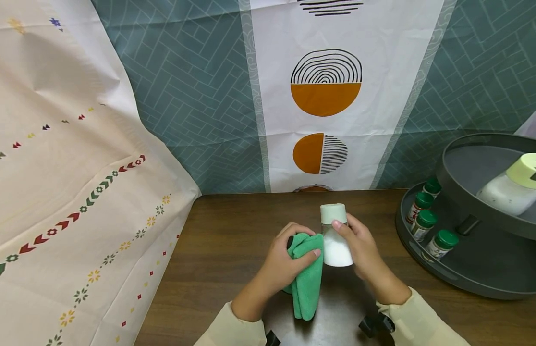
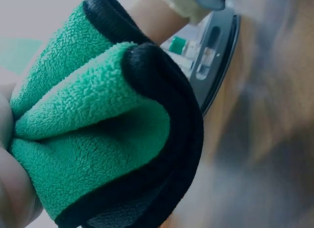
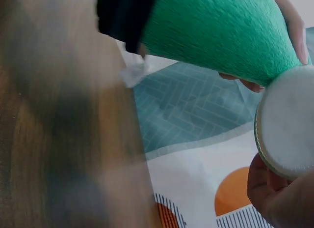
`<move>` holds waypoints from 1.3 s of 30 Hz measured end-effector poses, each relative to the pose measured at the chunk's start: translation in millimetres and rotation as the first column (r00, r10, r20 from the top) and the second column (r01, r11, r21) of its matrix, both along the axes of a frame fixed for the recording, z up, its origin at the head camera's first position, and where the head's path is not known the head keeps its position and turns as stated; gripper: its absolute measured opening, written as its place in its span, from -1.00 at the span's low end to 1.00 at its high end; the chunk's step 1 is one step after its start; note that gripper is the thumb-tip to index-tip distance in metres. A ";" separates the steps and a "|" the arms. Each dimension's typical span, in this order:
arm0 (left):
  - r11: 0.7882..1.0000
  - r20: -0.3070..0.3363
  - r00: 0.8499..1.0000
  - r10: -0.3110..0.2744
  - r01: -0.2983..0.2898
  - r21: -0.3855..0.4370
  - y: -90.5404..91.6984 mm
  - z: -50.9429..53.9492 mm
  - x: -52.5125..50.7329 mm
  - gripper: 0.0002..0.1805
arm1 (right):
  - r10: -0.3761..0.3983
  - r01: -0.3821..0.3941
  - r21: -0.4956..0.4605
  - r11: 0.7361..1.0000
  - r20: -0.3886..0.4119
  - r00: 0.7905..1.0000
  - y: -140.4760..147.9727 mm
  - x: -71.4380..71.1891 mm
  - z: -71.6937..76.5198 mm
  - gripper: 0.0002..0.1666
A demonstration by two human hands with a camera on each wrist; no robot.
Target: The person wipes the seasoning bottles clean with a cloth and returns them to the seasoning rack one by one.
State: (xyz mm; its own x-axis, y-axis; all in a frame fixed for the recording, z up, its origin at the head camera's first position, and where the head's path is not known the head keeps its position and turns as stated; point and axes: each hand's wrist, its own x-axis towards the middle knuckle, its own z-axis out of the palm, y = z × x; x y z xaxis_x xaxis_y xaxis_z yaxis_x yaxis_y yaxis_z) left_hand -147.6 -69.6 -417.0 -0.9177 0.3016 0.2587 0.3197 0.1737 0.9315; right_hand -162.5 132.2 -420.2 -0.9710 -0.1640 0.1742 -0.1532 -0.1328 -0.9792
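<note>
A folded green cloth [image 1: 308, 283] with dark edging hangs from my left hand [image 1: 285, 257], which grips it between thumb and fingers. Its black-trimmed folds [image 2: 98, 115] fill much of the left wrist view. My right hand [image 1: 365, 245] holds a clear jar with a white lid [image 1: 333, 214] and white contents, upright and above the table. The cloth touches the jar's left side. From the right wrist view, the round bottom of the jar [image 3: 289, 122] shows, with the cloth [image 3: 221, 36] against it and fingers curled around its side.
A dark two-tier round rack [image 1: 475, 283] stands at the right. Several green-capped spice jars [image 1: 425, 219] are on its lower tier, and a white bottle with a pale yellow-green cap [image 1: 510, 192] lies on the upper one. Patterned fabric [image 1: 99, 216] borders the wooden table [image 1: 199, 259] at left.
</note>
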 end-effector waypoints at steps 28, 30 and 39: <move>0.977 0.061 0.980 0.191 -0.196 0.087 -15.9 7.9 -8.9 -0.68 | 0.253 -0.249 0.196 0.948 0.006 0.967 -4.2 -0.1 -5.3 -0.42; 0.977 0.063 0.980 0.188 -0.193 0.088 -16.5 8.6 -8.6 -0.67 | 0.229 -0.220 0.203 0.954 -0.025 0.973 -4.2 -0.2 -5.5 -0.46; 0.997 0.035 0.998 0.061 -0.062 0.039 -4.1 3.9 -1.7 -0.69 | 0.117 -0.117 0.018 0.993 0.021 0.993 -2.3 1.3 -2.1 -0.64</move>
State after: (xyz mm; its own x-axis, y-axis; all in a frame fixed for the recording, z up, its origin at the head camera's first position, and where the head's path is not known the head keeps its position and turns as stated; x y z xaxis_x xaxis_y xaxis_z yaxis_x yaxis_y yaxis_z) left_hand -149.4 -73.7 -413.1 -0.9425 0.2343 0.2382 0.2780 0.1543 0.9481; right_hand -161.3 129.9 -422.3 -0.9482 -0.2798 0.1506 -0.1181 -0.1296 -0.9845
